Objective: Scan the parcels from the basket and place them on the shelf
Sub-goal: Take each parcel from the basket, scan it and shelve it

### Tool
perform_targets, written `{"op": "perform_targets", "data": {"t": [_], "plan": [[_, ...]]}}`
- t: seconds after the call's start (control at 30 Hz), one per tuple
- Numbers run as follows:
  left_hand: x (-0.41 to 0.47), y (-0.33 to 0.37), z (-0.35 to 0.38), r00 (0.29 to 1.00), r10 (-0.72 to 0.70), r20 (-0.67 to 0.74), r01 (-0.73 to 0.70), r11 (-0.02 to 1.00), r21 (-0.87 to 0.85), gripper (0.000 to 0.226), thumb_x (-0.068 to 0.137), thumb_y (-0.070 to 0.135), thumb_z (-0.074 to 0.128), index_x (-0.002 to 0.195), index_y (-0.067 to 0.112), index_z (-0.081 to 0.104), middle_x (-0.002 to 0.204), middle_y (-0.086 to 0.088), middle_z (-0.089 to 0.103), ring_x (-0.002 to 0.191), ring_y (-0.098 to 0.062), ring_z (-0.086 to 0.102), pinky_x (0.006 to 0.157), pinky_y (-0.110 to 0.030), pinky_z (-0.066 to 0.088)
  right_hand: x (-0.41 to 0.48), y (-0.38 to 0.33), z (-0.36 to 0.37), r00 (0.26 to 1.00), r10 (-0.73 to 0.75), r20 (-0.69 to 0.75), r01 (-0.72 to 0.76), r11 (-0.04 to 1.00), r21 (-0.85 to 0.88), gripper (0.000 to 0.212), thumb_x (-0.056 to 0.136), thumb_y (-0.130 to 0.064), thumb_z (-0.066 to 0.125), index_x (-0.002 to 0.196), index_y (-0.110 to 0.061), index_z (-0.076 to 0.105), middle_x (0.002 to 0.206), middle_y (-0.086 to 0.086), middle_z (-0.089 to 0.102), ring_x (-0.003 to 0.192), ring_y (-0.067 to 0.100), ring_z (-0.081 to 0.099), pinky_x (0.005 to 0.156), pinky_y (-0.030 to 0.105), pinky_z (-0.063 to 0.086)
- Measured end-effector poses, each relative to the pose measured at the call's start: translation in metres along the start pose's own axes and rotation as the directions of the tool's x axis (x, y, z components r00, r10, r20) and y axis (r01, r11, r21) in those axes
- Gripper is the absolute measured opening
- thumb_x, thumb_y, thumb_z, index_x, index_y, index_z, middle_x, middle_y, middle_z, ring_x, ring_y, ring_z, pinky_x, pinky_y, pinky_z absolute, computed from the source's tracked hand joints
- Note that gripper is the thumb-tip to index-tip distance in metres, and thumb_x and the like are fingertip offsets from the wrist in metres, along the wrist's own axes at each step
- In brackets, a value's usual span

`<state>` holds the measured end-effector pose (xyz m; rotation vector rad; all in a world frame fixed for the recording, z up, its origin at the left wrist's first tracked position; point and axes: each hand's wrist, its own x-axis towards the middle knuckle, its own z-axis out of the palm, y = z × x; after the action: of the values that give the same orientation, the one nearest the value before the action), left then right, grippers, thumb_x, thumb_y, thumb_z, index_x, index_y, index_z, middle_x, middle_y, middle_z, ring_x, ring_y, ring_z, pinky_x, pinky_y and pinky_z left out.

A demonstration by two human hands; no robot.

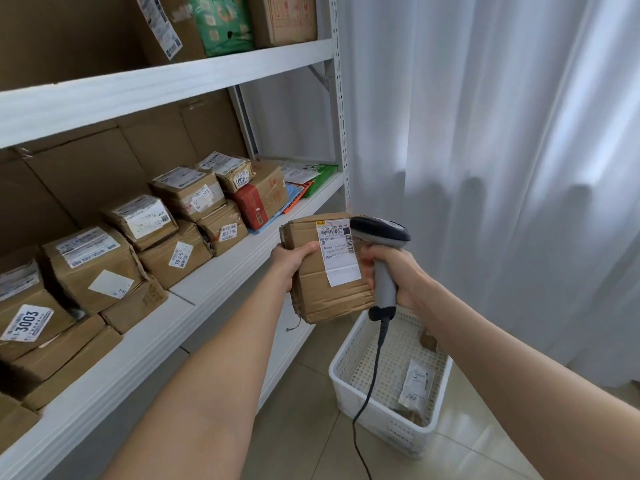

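Observation:
My left hand [292,263] grips the left edge of a brown cardboard parcel [322,289] and holds it up in front of me, its white label facing me. My right hand [398,275] grips the handle of a grey corded barcode scanner [381,233], whose dark head sits over the label's top right corner. Below on the floor stands the white perforated basket [349,382]; a small bagged parcel [417,381] and a small brown parcel [428,341] lie in it. The white shelf [207,292] at my left carries several labelled cardboard parcels.
The scanner's black cable [370,386] hangs down across the basket to the floor. A white upright shelf post [341,109] stands just behind the held parcel. White curtains [502,150] cover the right side. The upper shelf holds big cartons and a green pack.

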<state>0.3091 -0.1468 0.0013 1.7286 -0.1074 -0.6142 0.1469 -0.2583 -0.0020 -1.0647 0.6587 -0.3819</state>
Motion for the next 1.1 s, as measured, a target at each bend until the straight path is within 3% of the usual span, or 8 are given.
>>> {"op": "perform_targets", "data": {"t": [0.1, 0.23, 0.3, 0.37, 0.53, 0.73, 0.93, 1.1], "plan": [[0.021, 0.021, 0.012, 0.998, -0.001, -0.062, -0.002, 0.999, -0.053, 0.070, 0.070, 0.037, 0.082, 0.127, 0.010, 0.051, 0.120, -0.008, 0.061, 0.102, -0.028, 0.060, 0.081, -0.042, 0.051, 0.041, -0.017, -0.010, 0.996, -0.046, -0.082, 0.046, 0.999, 0.005, 0.015, 0.083, -0.011, 0.071, 0.095, -0.008, 0.064, 0.078, 0.008, 0.070, 0.062, 0.021, 0.066, 0.055, 0.030, 0.054], [0.044, 0.061, 0.020, 0.981, 0.043, -0.189, -0.065, 0.992, -0.110, 0.076, 0.069, 0.039, 0.082, 0.129, 0.007, 0.048, 0.122, -0.008, 0.060, 0.105, -0.028, 0.059, 0.083, -0.038, 0.050, 0.098, -0.045, -0.017, 0.981, -0.073, -0.177, 0.065, 0.996, -0.053, 0.013, 0.082, -0.009, 0.071, 0.084, -0.014, 0.060, 0.080, 0.004, 0.060, 0.073, 0.019, 0.057, 0.074, 0.036, 0.054], [0.050, 0.083, 0.015, 0.971, 0.043, -0.236, -0.078, 0.987, -0.142, 0.082, 0.067, 0.045, 0.082, 0.131, 0.009, 0.047, 0.124, -0.009, 0.059, 0.106, -0.028, 0.058, 0.083, -0.039, 0.050, 0.120, -0.058, -0.013, 0.988, -0.054, -0.144, 0.045, 0.997, -0.066, 0.014, 0.081, -0.012, 0.073, 0.090, -0.011, 0.062, 0.085, 0.007, 0.062, 0.077, 0.022, 0.059, 0.074, 0.037, 0.054], [0.053, 0.104, 0.006, 0.965, 0.014, -0.262, -0.061, 0.983, -0.175, 0.081, 0.068, 0.049, 0.079, 0.132, 0.012, 0.046, 0.123, -0.008, 0.059, 0.103, -0.028, 0.058, 0.081, -0.039, 0.048, 0.136, -0.066, -0.002, 0.999, -0.009, -0.054, 0.005, 0.998, -0.062, 0.033, 0.077, -0.018, 0.078, 0.106, -0.008, 0.063, 0.095, 0.010, 0.064, 0.089, 0.028, 0.061, 0.081, 0.044, 0.055], [0.055, 0.146, -0.031, 0.942, -0.039, -0.332, -0.031, 0.979, -0.201, 0.056, 0.081, 0.047, 0.069, 0.122, 0.015, 0.050, 0.102, -0.004, 0.060, 0.076, -0.021, 0.054, 0.068, -0.035, 0.043, 0.155, -0.082, 0.053, 0.992, 0.040, 0.121, -0.048, 0.996, 0.069, 0.039, 0.078, -0.015, 0.079, 0.112, -0.005, 0.062, 0.101, 0.015, 0.066, 0.090, 0.034, 0.066, 0.089, 0.052, 0.054], [0.061, 0.178, -0.083, 0.921, -0.026, -0.388, -0.026, 0.991, -0.128, 0.046, 0.085, 0.036, 0.063, 0.122, 0.012, 0.053, 0.089, -0.004, 0.058, 0.072, -0.019, 0.053, 0.060, -0.031, 0.042, 0.180, -0.104, 0.132, 0.988, -0.019, 0.151, 0.002, 0.994, 0.108, 0.036, 0.074, -0.020, 0.082, 0.102, -0.011, 0.061, 0.100, 0.011, 0.067, 0.091, 0.032, 0.068, 0.089, 0.047, 0.055], [0.092, 0.196, -0.144, 0.890, 0.019, -0.456, -0.088, 0.987, -0.132, 0.051, 0.081, 0.040, 0.066, 0.123, 0.015, 0.052, 0.112, -0.009, 0.059, 0.096, -0.027, 0.056, 0.089, -0.041, 0.049, 0.196, -0.118, 0.212, 0.977, -0.087, 0.196, 0.068, 0.992, 0.103, 0.040, 0.078, -0.021, 0.079, 0.107, -0.008, 0.056, 0.084, 0.009, 0.062, 0.076, 0.027, 0.065, 0.084, 0.046, 0.057], [0.130, 0.198, -0.178, 0.897, 0.030, -0.441, -0.106, 0.983, -0.149, 0.052, 0.081, 0.045, 0.062, 0.124, 0.015, 0.053, 0.120, -0.010, 0.060, 0.108, -0.026, 0.056, 0.100, -0.041, 0.044, 0.217, -0.114, 0.265, 0.974, -0.112, 0.198, 0.105, 0.993, 0.045, 0.044, 0.081, -0.026, 0.076, 0.115, -0.008, 0.054, 0.085, 0.006, 0.058, 0.074, 0.020, 0.060, 0.073, 0.035, 0.054]]}}
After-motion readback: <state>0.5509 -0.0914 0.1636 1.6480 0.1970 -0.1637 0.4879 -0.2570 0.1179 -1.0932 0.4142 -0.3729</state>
